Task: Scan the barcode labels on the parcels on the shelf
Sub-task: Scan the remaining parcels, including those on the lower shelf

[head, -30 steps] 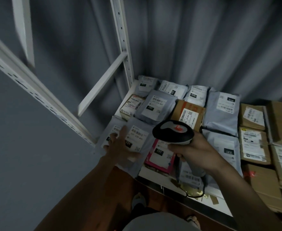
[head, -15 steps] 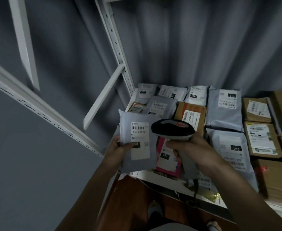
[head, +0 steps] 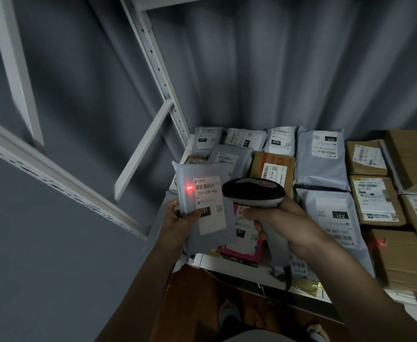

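Fingers of the left hand (head: pixel 178 219) pinch the lower left edge of a grey mailer bag (head: pixel 203 206), held up near the shelf's (head: pixel 227 264) left end. It looks light, soft and slick, so gripping beside the label (head: pixel 208 203) suits. To its right, the right hand (head: pixel 280 224) clenches the scanner (head: pixel 253 192), whose red dot falls just left of the barcode.
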